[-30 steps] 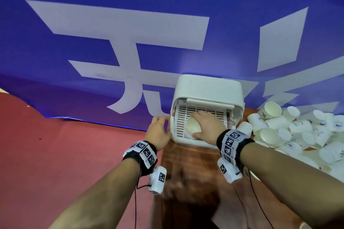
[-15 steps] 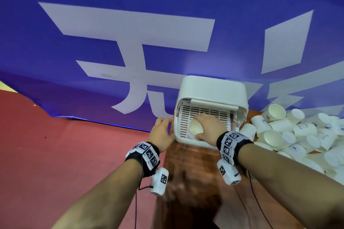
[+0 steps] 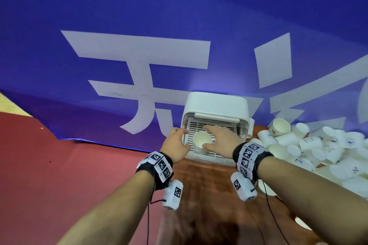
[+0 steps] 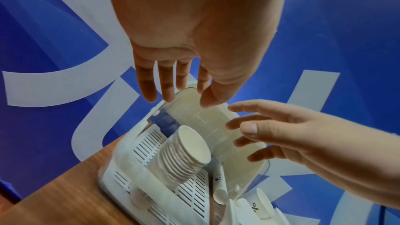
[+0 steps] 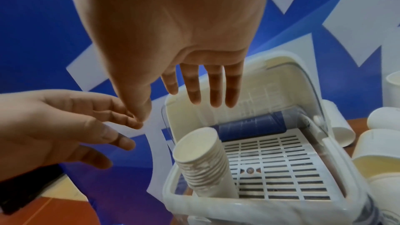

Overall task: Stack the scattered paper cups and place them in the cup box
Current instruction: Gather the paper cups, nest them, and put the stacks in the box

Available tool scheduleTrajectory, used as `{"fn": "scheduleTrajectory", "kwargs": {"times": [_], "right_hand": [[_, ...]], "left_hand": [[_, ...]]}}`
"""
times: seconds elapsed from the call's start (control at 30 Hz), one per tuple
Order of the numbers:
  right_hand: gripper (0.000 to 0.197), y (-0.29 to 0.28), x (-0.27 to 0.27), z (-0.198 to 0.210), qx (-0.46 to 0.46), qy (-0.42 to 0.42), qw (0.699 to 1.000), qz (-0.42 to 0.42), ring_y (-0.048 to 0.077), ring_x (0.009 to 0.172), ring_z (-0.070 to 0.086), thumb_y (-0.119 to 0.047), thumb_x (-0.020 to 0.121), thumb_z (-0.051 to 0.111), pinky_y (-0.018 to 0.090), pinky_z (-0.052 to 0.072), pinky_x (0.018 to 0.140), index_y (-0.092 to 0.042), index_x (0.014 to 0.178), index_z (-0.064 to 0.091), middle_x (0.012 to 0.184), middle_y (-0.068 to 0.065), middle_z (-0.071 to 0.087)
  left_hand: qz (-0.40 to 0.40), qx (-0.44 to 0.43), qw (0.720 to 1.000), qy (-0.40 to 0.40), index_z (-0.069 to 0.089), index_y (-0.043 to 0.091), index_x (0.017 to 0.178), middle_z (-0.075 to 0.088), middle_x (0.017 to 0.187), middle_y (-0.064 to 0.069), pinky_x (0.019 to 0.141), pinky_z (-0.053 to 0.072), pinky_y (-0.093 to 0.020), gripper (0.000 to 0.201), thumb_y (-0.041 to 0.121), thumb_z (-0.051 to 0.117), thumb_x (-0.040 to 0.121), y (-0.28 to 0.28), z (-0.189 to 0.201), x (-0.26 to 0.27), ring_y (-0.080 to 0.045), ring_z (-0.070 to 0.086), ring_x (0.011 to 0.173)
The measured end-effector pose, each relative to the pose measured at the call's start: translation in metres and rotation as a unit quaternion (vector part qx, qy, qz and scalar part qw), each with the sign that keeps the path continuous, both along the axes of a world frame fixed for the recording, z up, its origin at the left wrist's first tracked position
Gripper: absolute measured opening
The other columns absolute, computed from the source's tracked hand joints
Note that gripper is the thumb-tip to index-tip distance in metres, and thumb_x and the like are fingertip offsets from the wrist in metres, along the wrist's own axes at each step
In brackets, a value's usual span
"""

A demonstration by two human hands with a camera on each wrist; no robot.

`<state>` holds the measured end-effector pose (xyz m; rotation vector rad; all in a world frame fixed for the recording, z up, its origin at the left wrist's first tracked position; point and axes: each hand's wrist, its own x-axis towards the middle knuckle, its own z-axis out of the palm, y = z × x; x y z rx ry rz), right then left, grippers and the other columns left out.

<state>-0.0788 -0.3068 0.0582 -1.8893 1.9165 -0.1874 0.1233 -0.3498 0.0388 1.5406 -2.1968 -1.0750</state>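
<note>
The white cup box (image 3: 216,103) stands on the table with its clear lid (image 5: 270,91) raised. A stack of several nested paper cups (image 3: 202,139) leans inside on the slatted tray (image 5: 281,165), mouth towards me, with no hand on it. My right hand (image 3: 217,137) hovers just above the stack (image 5: 201,158), its fingers (image 5: 213,95) straight and spread, holding nothing. My left hand (image 3: 176,142) is at the box's left edge, its fingers (image 4: 164,90) straight, also holding nothing. In the left wrist view the stack (image 4: 186,153) stands free below both hands.
A big heap of loose white paper cups (image 3: 318,149) covers the table right of the box. The brown wooden table (image 3: 209,205) ends just left of the box, over a red floor (image 3: 59,165). A blue banner (image 3: 179,16) hangs close behind.
My right hand has let go of the cup stack and lifted off it with its fingers spread. The stack stays in the box. My left hand has stayed beside the box.
</note>
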Motion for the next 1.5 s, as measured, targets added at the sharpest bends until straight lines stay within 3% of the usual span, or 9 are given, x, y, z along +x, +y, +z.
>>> {"fn": "scheduleTrajectory", "kwargs": {"times": [0.23, 0.4, 0.57, 0.8, 1.0, 1.1, 1.3, 1.4, 1.5], "right_hand": [[0.067, 0.061, -0.047, 0.033, -0.041, -0.066, 0.996, -0.050, 0.017, 0.129, 0.049, -0.048, 0.085, 0.065, 0.034, 0.042, 0.104, -0.027, 0.145, 0.043, 0.142, -0.001, 0.051], [0.064, 0.141, -0.112, 0.042, -0.043, -0.106, 0.988, -0.105, 0.017, 0.113, 0.054, -0.043, 0.083, 0.066, 0.033, 0.046, 0.096, -0.031, 0.142, 0.044, 0.131, 0.003, 0.056], [0.063, 0.234, -0.186, 0.047, -0.034, -0.096, 0.980, -0.171, 0.020, 0.118, 0.052, -0.039, 0.086, 0.066, 0.034, 0.044, 0.096, -0.027, 0.143, 0.043, 0.134, 0.003, 0.053], [0.067, 0.344, -0.267, 0.035, -0.012, -0.103, 0.965, -0.240, 0.023, 0.125, 0.049, -0.038, 0.088, 0.065, 0.035, 0.042, 0.101, -0.027, 0.148, 0.037, 0.143, 0.005, 0.046], [0.068, 0.402, -0.305, 0.017, 0.007, -0.121, 0.953, -0.276, 0.023, 0.122, 0.051, -0.037, 0.086, 0.064, 0.034, 0.043, 0.097, -0.028, 0.148, 0.036, 0.143, 0.007, 0.046], [0.068, 0.419, -0.319, 0.008, 0.012, -0.123, 0.948, -0.292, 0.025, 0.118, 0.053, -0.035, 0.086, 0.065, 0.033, 0.043, 0.091, -0.025, 0.147, 0.037, 0.140, 0.009, 0.048], [0.068, 0.446, -0.332, -0.015, 0.015, -0.135, 0.940, -0.313, 0.023, 0.121, 0.052, -0.034, 0.088, 0.063, 0.032, 0.042, 0.094, -0.021, 0.149, 0.037, 0.141, 0.009, 0.049], [0.064, 0.453, -0.332, -0.027, 0.023, -0.141, 0.938, -0.316, 0.022, 0.126, 0.049, -0.034, 0.089, 0.061, 0.037, 0.044, 0.099, -0.022, 0.148, 0.038, 0.141, 0.007, 0.050], [0.060, 0.460, -0.329, -0.038, 0.025, -0.156, 0.931, -0.329, 0.023, 0.116, 0.054, -0.030, 0.089, 0.063, 0.036, 0.045, 0.096, -0.023, 0.145, 0.041, 0.133, 0.007, 0.053]], "left_hand": [[-0.049, -0.031, 0.998, -0.017, 0.053, 0.019, 0.132, 0.043, 0.135, -0.001, 0.097, 0.045, -0.032, 0.048, 0.018, 0.063, 0.085, 0.046, 0.022, -0.069, -0.019, 0.054, 0.113], [-0.107, -0.054, 0.993, -0.017, 0.057, 0.016, 0.127, 0.051, 0.127, -0.006, 0.099, 0.044, -0.033, 0.048, 0.014, 0.066, 0.080, 0.105, 0.028, -0.142, -0.023, 0.055, 0.113], [-0.167, -0.038, 0.985, -0.017, 0.056, 0.018, 0.128, 0.049, 0.128, -0.005, 0.097, 0.045, -0.035, 0.049, 0.016, 0.067, 0.080, 0.175, 0.027, -0.214, -0.023, 0.054, 0.111], [-0.211, -0.029, 0.976, -0.048, 0.054, 0.018, 0.130, 0.049, 0.128, -0.005, 0.097, 0.043, -0.030, 0.051, 0.021, 0.066, 0.081, 0.265, 0.016, -0.289, -0.022, 0.051, 0.114], [-0.239, -0.007, 0.967, -0.083, 0.056, 0.011, 0.126, 0.053, 0.124, -0.010, 0.093, 0.045, -0.030, 0.045, 0.016, 0.067, 0.083, 0.312, 0.006, -0.326, -0.025, 0.054, 0.113], [-0.242, 0.007, 0.966, -0.097, 0.054, 0.016, 0.124, 0.053, 0.122, -0.008, 0.092, 0.046, -0.033, 0.052, 0.029, 0.074, 0.078, 0.326, -0.007, -0.337, -0.024, 0.054, 0.109], [-0.261, 0.056, 0.953, -0.147, 0.040, 0.020, 0.117, 0.053, 0.110, -0.001, 0.084, 0.049, -0.036, 0.075, 0.051, 0.079, 0.061, 0.342, -0.034, -0.349, -0.020, 0.057, 0.098], [-0.249, 0.049, 0.952, -0.170, 0.037, 0.024, 0.107, 0.051, 0.105, 0.000, 0.082, 0.052, -0.040, 0.073, 0.055, 0.078, 0.055, 0.346, -0.052, -0.352, -0.021, 0.057, 0.095], [-0.238, 0.043, 0.952, -0.185, 0.039, 0.019, 0.111, 0.049, 0.106, 0.001, 0.078, 0.048, -0.032, 0.075, 0.052, 0.079, 0.057, 0.356, -0.065, -0.354, -0.021, 0.055, 0.099]]}}
